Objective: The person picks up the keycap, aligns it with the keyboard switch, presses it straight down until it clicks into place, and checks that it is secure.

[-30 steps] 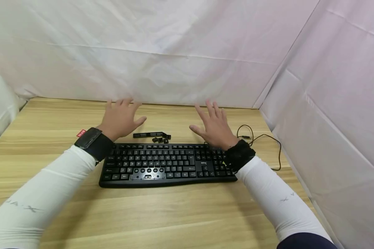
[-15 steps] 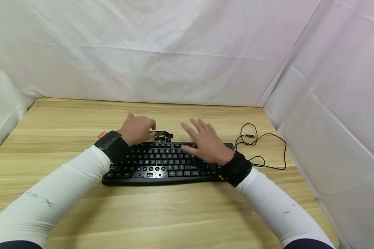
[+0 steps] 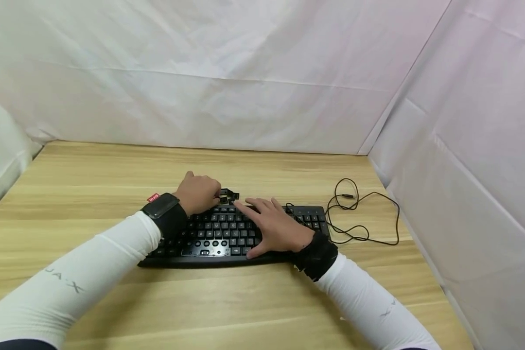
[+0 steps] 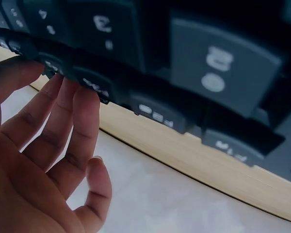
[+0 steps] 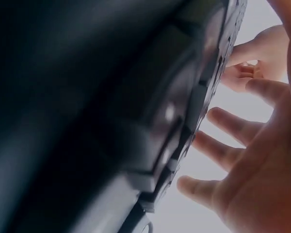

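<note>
A black keyboard [image 3: 220,226] lies on the table, with an uncovered strip [image 3: 204,248] at its front where key caps are off. My left hand [image 3: 199,193] reaches down behind the keyboard's back edge, at the loose black key caps [image 3: 234,196]. Its fingers bend together there, and in the left wrist view the fingertips go out of sight behind the function keys [image 4: 155,115]. Whether they pinch a cap is hidden. The long key cap is mostly covered by this hand. My right hand [image 3: 284,232] is spread over the keyboard's right half, fingers apart.
The keyboard's black cable [image 3: 354,238] loops over the table to the right, its plug [image 3: 346,196] lying within the loops. White cloth walls [image 3: 227,112] stand behind and to the right of the wooden table [image 3: 227,306].
My left hand has come down from above the table's far part to the loose key caps, its fingers bending. My right hand has moved left and nearer, down over the keyboard.
</note>
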`<state>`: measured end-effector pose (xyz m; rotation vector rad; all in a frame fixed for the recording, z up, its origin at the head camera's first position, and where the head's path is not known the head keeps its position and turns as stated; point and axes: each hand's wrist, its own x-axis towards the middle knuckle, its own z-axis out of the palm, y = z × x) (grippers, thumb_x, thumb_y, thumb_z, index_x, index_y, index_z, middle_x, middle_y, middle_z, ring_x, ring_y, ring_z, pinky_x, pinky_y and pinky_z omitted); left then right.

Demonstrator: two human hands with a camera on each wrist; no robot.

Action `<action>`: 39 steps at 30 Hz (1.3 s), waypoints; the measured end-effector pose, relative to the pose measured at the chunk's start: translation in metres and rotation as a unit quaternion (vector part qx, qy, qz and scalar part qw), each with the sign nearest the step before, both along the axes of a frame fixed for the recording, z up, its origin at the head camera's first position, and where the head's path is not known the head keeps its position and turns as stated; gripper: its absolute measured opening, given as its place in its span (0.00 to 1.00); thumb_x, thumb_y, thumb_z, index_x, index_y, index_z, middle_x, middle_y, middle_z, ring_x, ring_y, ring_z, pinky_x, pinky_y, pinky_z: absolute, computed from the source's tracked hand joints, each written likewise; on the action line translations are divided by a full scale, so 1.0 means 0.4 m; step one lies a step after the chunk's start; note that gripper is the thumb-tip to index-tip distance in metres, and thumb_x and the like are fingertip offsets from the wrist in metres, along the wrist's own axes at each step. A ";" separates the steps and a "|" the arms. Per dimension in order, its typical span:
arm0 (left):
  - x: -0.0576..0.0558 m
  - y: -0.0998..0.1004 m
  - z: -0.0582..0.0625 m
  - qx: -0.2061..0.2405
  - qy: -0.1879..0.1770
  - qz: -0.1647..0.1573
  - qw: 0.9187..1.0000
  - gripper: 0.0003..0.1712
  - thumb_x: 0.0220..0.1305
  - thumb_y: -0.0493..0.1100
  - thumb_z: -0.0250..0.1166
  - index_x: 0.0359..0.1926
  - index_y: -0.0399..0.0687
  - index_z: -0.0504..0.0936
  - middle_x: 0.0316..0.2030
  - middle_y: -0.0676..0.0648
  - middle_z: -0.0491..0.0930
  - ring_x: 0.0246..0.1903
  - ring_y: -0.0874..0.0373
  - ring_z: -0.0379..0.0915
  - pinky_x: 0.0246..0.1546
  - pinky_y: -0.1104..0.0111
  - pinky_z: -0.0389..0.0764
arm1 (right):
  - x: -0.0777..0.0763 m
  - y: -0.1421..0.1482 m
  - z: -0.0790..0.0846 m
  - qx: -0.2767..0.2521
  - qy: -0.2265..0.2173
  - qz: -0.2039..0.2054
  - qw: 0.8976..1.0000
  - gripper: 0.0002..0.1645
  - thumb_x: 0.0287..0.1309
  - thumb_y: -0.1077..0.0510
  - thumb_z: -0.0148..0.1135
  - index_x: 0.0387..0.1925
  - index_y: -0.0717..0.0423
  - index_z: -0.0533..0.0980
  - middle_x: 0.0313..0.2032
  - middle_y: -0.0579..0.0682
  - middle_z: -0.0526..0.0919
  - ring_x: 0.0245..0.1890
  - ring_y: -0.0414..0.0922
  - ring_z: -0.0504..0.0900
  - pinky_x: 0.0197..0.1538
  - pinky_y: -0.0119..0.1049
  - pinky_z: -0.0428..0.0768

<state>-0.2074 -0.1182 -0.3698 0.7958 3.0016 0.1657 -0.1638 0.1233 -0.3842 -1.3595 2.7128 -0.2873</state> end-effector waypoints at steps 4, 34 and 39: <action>0.006 0.002 -0.009 0.007 -0.007 0.009 1.000 0.04 0.57 0.43 0.67 0.29 0.49 0.85 0.25 0.47 0.84 0.24 0.52 0.75 0.42 0.38 0.70 | 0.019 -0.006 0.003 0.009 -0.009 -0.004 1.000 0.74 0.29 0.25 0.69 0.74 0.45 0.43 0.68 0.60 0.56 0.66 0.54 0.53 0.63 0.68 0.52; 0.155 -0.054 0.116 0.083 0.023 -0.006 0.996 0.14 0.52 0.44 0.70 0.41 0.45 0.85 0.33 0.48 0.86 0.25 0.60 0.77 0.25 0.62 0.81 | 0.036 0.014 0.047 0.039 0.019 -0.016 0.999 0.81 0.21 0.19 0.65 0.74 0.47 0.40 0.69 0.60 0.55 0.66 0.54 0.52 0.65 0.61 0.55; 0.229 -0.067 0.110 0.086 0.027 -0.030 0.995 0.11 0.50 0.43 0.72 0.36 0.46 0.86 0.33 0.48 0.86 0.24 0.62 0.76 0.22 0.64 0.81 | 0.035 0.031 0.048 0.036 0.015 -0.019 0.999 0.80 0.22 0.19 0.65 0.74 0.47 0.41 0.69 0.60 0.55 0.66 0.53 0.52 0.65 0.59 0.55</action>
